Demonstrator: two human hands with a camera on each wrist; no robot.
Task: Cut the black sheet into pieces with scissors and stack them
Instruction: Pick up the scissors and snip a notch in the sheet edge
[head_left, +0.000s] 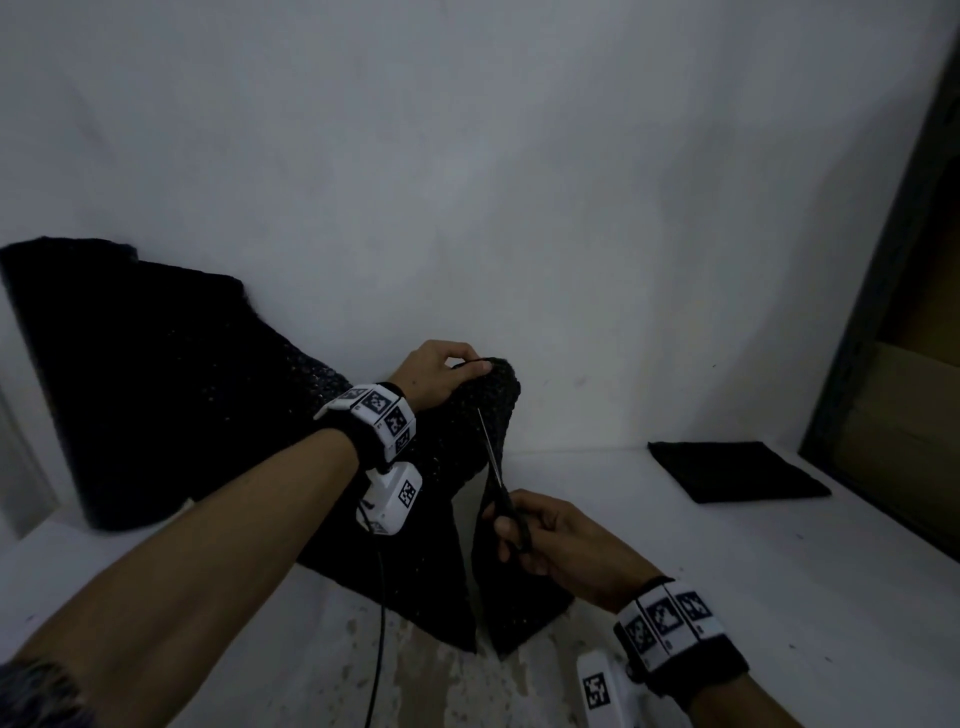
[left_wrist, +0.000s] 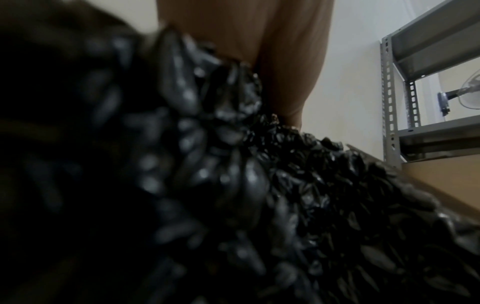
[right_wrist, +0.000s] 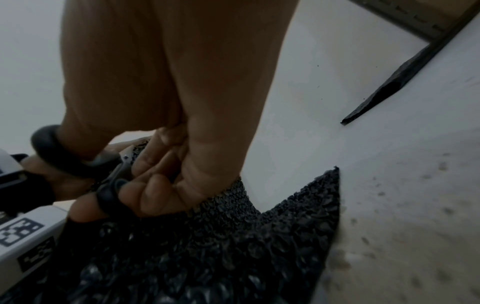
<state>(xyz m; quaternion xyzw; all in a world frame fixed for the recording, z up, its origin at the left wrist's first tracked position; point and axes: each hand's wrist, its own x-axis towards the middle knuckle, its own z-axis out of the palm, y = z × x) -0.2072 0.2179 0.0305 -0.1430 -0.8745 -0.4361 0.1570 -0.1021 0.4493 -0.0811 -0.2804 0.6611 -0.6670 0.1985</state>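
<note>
A long black bubbly sheet (head_left: 171, 384) runs from the back left down to the table front, where a slit splits it into two strips. My left hand (head_left: 441, 371) pinches its raised top edge. My right hand (head_left: 545, 540) grips black-handled scissors (head_left: 501, 488), blades up inside the slit. In the right wrist view my fingers (right_wrist: 145, 189) sit in the scissor loops (right_wrist: 109, 197) above the sheet (right_wrist: 233, 236). The left wrist view is filled by the sheet (left_wrist: 285, 195). A cut black piece (head_left: 737, 470) lies flat at the right.
A white table (head_left: 727, 597) with a worn patch at its front meets a white wall behind. A grey metal shelf rack (left_wrist: 389, 102) holding a cardboard box (head_left: 904, 415) stands at the right edge, close to the cut piece.
</note>
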